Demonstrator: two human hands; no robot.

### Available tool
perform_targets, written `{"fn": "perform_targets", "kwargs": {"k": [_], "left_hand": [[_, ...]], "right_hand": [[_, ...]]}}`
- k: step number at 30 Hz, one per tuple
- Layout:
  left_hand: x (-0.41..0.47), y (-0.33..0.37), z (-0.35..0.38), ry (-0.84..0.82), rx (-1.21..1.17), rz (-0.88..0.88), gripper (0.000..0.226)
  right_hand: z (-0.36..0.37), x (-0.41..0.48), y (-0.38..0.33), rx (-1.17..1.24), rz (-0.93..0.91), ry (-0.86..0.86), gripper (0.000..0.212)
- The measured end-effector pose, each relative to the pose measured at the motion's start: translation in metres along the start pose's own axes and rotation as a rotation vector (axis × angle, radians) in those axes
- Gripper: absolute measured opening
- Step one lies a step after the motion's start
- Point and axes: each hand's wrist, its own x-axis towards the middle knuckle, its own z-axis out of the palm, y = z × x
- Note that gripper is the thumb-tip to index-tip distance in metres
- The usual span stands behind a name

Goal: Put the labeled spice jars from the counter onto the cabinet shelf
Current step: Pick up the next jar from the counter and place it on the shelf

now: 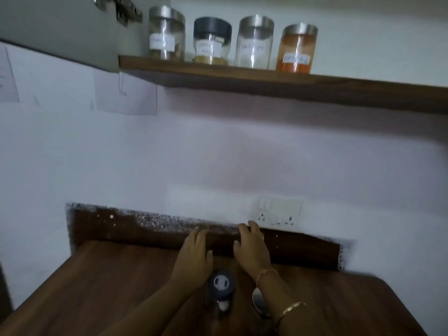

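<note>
Several labeled spice jars stand in a row on the wooden cabinet shelf point(266, 80): a steel-lidded jar point(166, 33), a black-lidded jar point(211, 41) with yellow powder, a steel-lidded jar point(254, 43) with white contents, and an orange-filled jar point(297, 49). On the wooden counter point(109, 275) stands a dark-lidded jar point(221, 291), and a steel-lidded jar point(259, 300) sits partly hidden behind my right forearm. My left hand point(195, 253) and my right hand point(252, 246) hover beyond these two jars, fingers relaxed, holding nothing.
A dark backsplash strip point(303, 248) runs along the counter's back edge. A white switch and socket plate point(278, 213) sits on the wall just above my right hand. An open cabinet door with a hinge point(118, 8) hangs at upper left. Paper sheets point(126, 95) are stuck to the wall.
</note>
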Motion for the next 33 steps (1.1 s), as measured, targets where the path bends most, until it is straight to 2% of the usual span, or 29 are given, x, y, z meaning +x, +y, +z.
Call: {"fn": "perform_targets", "kwargs": {"k": [5,10,15,22,26,30,33], "left_hand": [[-0.028,-0.041,0.020,-0.219,0.151,-0.052,0.057],[-0.040,-0.055,0.027,-0.259,0.165,-0.102,0.055],[-0.041,-0.060,0.031,-0.326,0.156,-0.172,0.058],[-0.040,-0.066,0.038,-0.344,0.140,-0.234,0.058],[-0.039,-0.067,0.045,-0.369,0.131,-0.244,0.055],[-0.036,-0.069,0.050,-0.379,0.094,-0.233,0.052],[-0.031,-0.071,0.051,-0.362,-0.029,-0.275,0.045]], "right_hand": [[0.055,-0.022,0.017,-0.016,0.081,-0.263,0.042],[0.085,-0.030,0.024,-0.028,0.119,-0.408,0.044],[0.106,-0.034,0.029,-0.095,0.090,-0.498,0.058],[0.123,-0.033,0.043,-0.167,0.022,-0.442,0.036],[0.126,-0.032,0.047,-0.182,-0.006,-0.392,0.038],[0.119,-0.021,0.045,-0.099,0.025,-0.360,0.027],[0.106,-0.007,0.038,0.059,0.064,-0.366,0.009]]}}
